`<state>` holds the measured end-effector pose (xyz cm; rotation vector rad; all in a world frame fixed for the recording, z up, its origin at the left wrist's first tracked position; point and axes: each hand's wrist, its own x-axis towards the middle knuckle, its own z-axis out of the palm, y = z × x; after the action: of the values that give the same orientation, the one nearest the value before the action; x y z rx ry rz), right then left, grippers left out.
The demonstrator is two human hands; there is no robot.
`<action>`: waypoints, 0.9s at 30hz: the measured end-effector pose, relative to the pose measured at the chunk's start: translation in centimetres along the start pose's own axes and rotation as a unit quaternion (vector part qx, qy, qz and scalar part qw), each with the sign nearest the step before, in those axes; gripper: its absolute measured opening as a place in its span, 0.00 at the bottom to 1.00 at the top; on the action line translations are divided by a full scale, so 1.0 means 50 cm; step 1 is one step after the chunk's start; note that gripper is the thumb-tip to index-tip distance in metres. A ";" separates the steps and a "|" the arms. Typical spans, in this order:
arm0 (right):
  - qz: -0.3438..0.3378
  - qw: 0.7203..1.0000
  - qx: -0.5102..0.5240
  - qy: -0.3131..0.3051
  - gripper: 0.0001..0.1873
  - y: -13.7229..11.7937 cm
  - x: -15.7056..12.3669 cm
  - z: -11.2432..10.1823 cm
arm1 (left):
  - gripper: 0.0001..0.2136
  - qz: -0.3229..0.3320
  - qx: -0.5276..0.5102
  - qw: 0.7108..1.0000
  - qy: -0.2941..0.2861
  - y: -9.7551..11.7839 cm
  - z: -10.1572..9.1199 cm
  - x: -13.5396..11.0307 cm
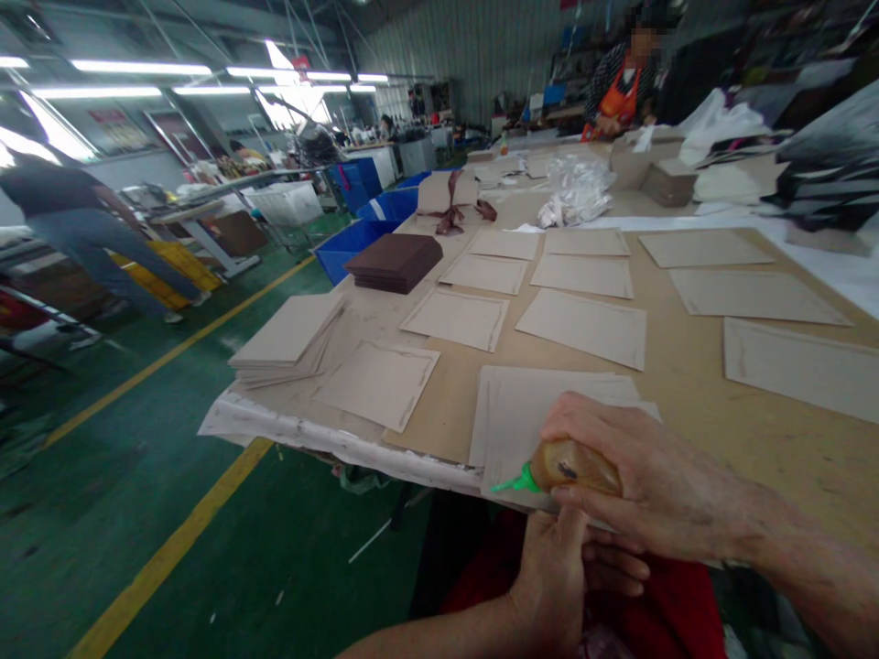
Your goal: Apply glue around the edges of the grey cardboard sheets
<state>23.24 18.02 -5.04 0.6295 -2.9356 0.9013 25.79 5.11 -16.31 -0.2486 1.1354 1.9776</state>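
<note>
My right hand (pixel 618 467) is wrapped round a squeeze bottle (pixel 577 465) of amber-brown liquid, probably glue. Its green nozzle (pixel 518 480) points left, over the near edge of a small stack of beige card sheets (pixel 528 398). Just below the bottle, at the table's front edge, is my left hand (pixel 559 567). Its thumb points up and its fingers stretch to the right, apart from the thumb, with nothing visible held in them. Single beige cards (pixel 377 380) lie in rows beyond, several with glossy streaks along their edges.
A fanned stack of beige cards (pixel 288 334) and a dark brown stack (pixel 395 261) stand along the table's left side. Blue bins (pixel 357 243) adjoin that side. Crumpled clear plastic (pixel 577 188) lies farther back. A person in an orange apron (pixel 618 96) stands at the far end.
</note>
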 end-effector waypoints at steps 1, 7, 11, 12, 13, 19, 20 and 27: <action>0.006 1.000 -0.009 0.009 0.09 0.005 0.001 0.001 | 0.36 -0.004 0.000 1.000 0.002 -0.002 0.000 0.002; 0.042 0.987 -0.106 0.118 0.13 0.068 0.027 -0.003 | 0.36 -0.027 0.010 0.999 0.018 -0.004 0.002 0.007; 0.065 0.979 -0.141 0.133 0.13 0.089 0.046 -0.010 | 0.37 -0.028 0.011 0.999 0.022 -0.003 0.002 0.009; 0.064 0.979 -0.141 0.133 0.14 0.091 0.050 -0.011 | 0.37 -0.031 0.013 0.999 0.022 -0.004 0.002 0.011; 0.061 0.980 -0.140 0.131 0.14 0.092 0.053 -0.013 | 0.38 -0.033 0.015 0.999 0.023 -0.005 0.001 0.012; 0.083 0.978 -0.143 0.126 0.13 0.093 0.074 -0.026 | 0.37 -0.022 0.015 0.999 0.035 -0.007 -0.001 0.017; 0.087 0.979 -0.140 0.123 0.13 0.093 0.077 -0.028 | 0.36 -0.021 0.012 0.999 0.036 -0.006 -0.001 0.017; 0.097 0.977 -0.142 0.123 0.14 0.098 0.092 -0.038 | 0.34 -0.018 0.003 0.999 0.046 0.001 0.001 0.008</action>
<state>16.94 21.02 -5.53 0.2026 -2.8520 0.5063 25.51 5.39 -16.48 -0.3573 1.1878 1.9484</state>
